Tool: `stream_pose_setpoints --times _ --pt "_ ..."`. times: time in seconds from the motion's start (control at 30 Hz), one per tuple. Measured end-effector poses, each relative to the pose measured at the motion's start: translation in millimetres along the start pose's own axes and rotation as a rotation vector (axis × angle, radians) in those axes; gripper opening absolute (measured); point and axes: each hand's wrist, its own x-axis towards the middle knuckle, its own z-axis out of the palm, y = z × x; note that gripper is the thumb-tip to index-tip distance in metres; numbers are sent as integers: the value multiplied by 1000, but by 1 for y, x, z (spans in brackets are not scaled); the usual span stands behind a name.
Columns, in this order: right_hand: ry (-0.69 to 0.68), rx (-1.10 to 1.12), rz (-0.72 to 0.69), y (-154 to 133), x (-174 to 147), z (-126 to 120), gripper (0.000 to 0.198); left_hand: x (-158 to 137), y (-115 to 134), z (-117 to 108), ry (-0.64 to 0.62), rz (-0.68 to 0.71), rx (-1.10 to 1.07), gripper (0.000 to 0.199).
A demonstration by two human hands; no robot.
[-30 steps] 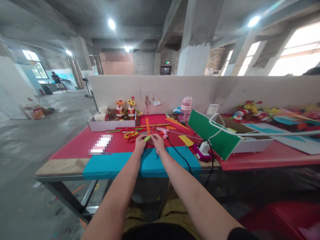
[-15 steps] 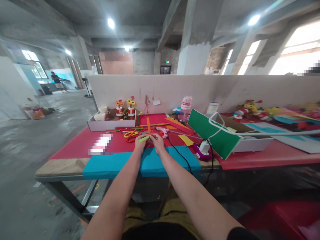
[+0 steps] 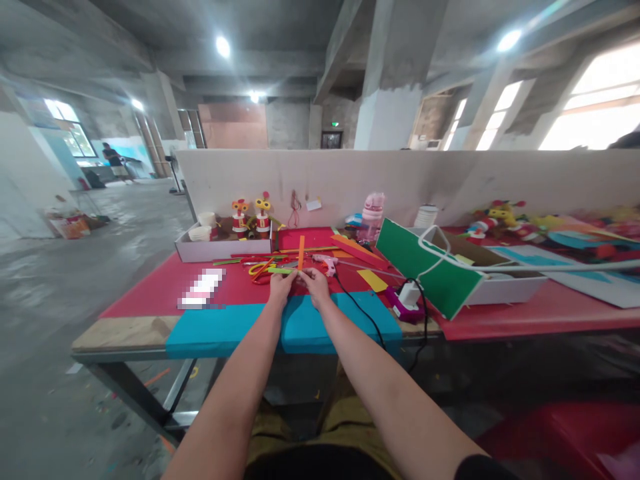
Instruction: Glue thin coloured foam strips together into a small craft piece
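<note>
My left hand (image 3: 281,287) is closed in a pinch near an upright orange paper strip (image 3: 301,250) and a bright green paper strip (image 3: 281,271) that points left. My right hand (image 3: 317,287) pinches at the lower end of the orange strip, its fingertips almost touching the left ones. The two strips meet at a right angle between my fingers, which hide the join. Just beyond the left hand lie yellow-handled scissors (image 3: 257,269). A pink glue gun (image 3: 327,264) rests right behind my right hand.
A white box (image 3: 225,251) with cups and two paper figures stands back left. To the right are a purple power strip (image 3: 404,308) with a cord, a green board (image 3: 425,267) and a yellow card (image 3: 372,280). A blue sheet (image 3: 220,330) covers the table's front edge.
The green strip has turned from slanting down-left to nearly level. The orange strip has shifted slightly right and leans a little right. Both hands remain close together in the same place.
</note>
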Motion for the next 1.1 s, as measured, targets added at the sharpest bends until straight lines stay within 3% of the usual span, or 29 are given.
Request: stream_pose_setpoints --times 0.3,1.1 --pt "-11 6 -15 0 -1 1 32 0 0 2 -12 34 38 21" --pt "18 2 -24 -1 -3 1 34 3 -5 0 -29 -26 -2 28"
